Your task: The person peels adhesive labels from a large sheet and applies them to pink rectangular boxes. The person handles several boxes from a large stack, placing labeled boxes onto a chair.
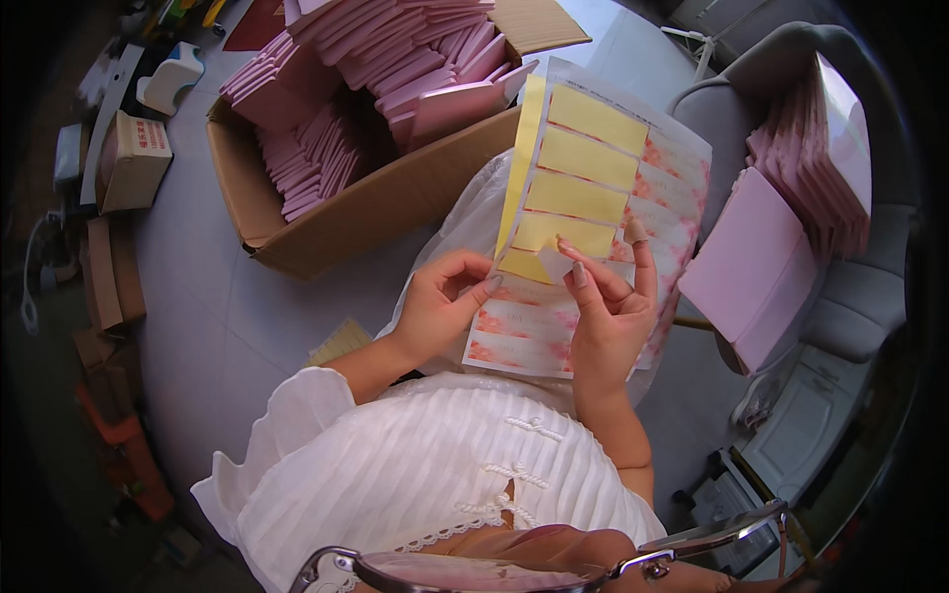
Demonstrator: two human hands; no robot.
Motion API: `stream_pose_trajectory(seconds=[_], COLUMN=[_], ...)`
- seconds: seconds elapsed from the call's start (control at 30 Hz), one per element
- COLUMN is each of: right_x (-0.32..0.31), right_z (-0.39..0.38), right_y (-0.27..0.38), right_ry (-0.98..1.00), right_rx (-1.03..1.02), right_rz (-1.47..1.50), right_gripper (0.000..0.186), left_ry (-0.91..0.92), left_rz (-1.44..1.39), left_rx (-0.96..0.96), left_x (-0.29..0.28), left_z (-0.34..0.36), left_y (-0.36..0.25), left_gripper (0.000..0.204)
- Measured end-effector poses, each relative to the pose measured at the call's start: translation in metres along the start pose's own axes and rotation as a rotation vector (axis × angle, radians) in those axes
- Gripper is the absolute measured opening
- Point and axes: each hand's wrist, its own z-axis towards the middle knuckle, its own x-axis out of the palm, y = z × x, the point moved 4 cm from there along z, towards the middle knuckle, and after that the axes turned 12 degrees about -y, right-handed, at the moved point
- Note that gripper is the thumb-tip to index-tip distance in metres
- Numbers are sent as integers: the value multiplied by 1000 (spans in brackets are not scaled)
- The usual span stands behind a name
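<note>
Over the white plastic (471,217), our left hand (440,301) pinches the left edge of the label sheet (588,153). Our right hand (615,314), nearly closed, pinches a pale sticker (554,264) above it; tugging could crease the sticker.

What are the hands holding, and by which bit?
The left hand holds the sheet by its left edge; the right hand pinches a small pale piece at its right side.

Label sheet (519,341) white, blotchy red-pink pattern, panels (585,150) yellow; carton (381,203) brown; packets (455,111) pink.
</note>
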Motion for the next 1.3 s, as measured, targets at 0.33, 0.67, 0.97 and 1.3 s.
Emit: stream_pose_trajectory(seconds=[0.33,0.67,0.97,1.3], right_x=[-66,-43,-67,-125], right_z=[21,-6,6,36], right_y=[38,34,54,83], right_ry=[-257,49,25,-314], right_rx=[-220,-1070,-992,-287], right_rz=[382,-533,-728,-321], right_gripper=[67,85,95,83], left_ry=[-119,511,684,724], left_rz=[64,147,-74,186], left_rx=[-118,235,47,346], left_x=[-18,76,104,150], left_z=[3,-2,-1,37], left_y=[40,-41,-9,-31], left_gripper=[27,61,65,58])
